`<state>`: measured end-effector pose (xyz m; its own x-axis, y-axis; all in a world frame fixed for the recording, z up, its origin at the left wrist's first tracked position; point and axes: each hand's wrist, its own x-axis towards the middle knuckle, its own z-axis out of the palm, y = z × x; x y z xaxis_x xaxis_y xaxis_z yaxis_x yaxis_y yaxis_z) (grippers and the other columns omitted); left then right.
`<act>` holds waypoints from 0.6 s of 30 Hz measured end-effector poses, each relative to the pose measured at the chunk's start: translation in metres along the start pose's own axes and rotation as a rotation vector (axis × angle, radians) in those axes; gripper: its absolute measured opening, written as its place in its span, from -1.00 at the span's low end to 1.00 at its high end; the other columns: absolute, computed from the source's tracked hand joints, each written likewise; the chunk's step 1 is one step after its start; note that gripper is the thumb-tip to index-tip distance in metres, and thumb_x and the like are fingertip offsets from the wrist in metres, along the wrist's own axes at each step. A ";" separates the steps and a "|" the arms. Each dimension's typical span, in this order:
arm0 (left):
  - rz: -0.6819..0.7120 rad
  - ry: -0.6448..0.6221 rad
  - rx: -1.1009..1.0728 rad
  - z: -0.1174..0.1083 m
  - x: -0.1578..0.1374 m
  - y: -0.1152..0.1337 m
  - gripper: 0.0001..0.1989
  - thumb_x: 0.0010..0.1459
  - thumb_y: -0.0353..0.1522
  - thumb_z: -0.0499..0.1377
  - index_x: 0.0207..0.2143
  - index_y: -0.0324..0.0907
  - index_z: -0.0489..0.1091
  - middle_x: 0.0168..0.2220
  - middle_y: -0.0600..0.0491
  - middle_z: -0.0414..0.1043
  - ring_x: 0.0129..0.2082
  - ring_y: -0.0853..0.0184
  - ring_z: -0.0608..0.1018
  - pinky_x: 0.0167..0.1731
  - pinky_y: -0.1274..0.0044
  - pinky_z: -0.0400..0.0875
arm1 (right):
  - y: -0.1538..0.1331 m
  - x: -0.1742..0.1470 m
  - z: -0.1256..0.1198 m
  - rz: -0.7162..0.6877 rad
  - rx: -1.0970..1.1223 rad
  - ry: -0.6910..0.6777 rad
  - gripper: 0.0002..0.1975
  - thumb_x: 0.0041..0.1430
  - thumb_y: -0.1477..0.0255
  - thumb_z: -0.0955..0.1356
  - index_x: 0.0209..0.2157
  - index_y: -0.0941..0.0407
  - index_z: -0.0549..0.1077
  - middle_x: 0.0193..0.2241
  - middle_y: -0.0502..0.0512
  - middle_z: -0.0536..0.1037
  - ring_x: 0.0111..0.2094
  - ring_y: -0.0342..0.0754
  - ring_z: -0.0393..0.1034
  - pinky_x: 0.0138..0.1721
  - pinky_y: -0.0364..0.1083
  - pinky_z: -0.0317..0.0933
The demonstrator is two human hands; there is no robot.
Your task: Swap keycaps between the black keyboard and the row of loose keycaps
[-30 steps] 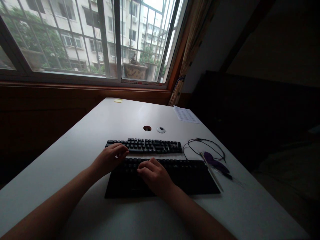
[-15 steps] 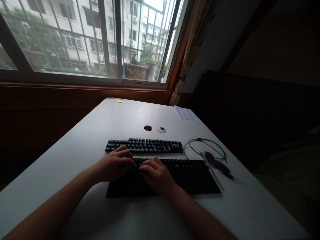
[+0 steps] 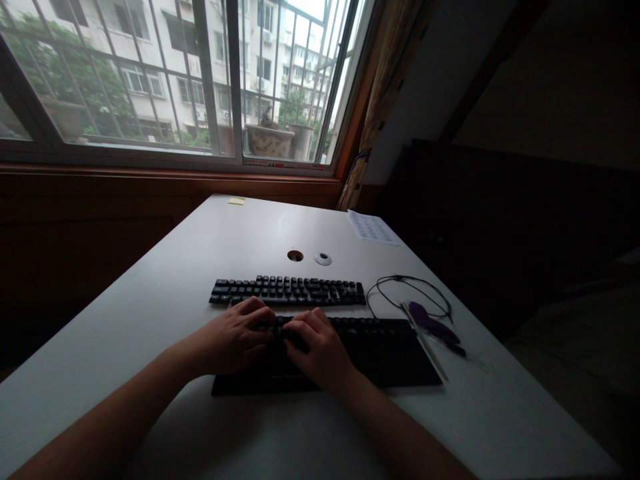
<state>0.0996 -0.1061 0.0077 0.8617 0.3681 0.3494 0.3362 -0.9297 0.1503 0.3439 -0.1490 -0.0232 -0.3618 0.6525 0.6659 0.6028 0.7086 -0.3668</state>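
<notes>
A black keyboard [image 3: 385, 360] lies on the white desk in front of me, its lower part dark and hard to make out. My left hand [image 3: 240, 337] is over its left part, fingers bent and tips at the upper rows. Close beside it, my right hand [image 3: 320, 343] curls thumb and forefinger toward the same spot. Both hands look closed, but what lies between the fingertips is too dark and small to name. Just behind the keyboard, several black keycaps [image 3: 287, 288] are laid out in rows like a keyboard's layout.
A coiled black cable [image 3: 415, 280] runs off at the right. Beside the keyboard lie a thin pale stick [image 3: 425, 343], a purple item [image 3: 433, 325] and a dark-handled tool [image 3: 456, 349]. Further back are a desk hole [image 3: 295, 256], a round cover [image 3: 323, 259], printed paper [image 3: 373, 228] and a yellow note [image 3: 237, 201].
My left hand has shifted slightly right and turned, its fingers reaching further over the keyboard. My right hand has risen a little, with thumb and forefinger more apart.
</notes>
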 end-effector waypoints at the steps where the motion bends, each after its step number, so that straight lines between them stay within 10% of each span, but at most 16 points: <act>1: 0.001 0.001 0.006 0.000 0.000 0.001 -0.85 0.25 -0.43 0.23 -0.14 -0.08 0.52 0.01 -0.06 0.41 0.00 0.11 0.37 0.02 0.27 0.43 | 0.000 0.000 0.000 0.003 0.002 -0.002 -0.73 0.13 0.57 0.45 -0.13 0.04 0.50 -0.21 0.09 0.56 -0.15 0.05 0.38 -0.07 0.07 0.36; 18: 0.025 -0.004 -0.077 0.005 0.004 0.003 -0.84 0.25 -0.53 0.17 -0.23 -0.12 0.50 -0.07 -0.06 0.41 -0.03 0.14 0.37 -0.02 0.33 0.42 | -0.002 0.003 -0.002 0.020 0.008 -0.029 -0.73 0.14 0.58 0.44 -0.12 0.03 0.50 -0.21 0.08 0.56 -0.15 0.06 0.37 -0.09 0.06 0.35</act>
<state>0.1055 -0.1073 0.0052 0.8709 0.3448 0.3502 0.2845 -0.9348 0.2127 0.3433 -0.1491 -0.0188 -0.3704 0.6739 0.6393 0.6041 0.6975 -0.3853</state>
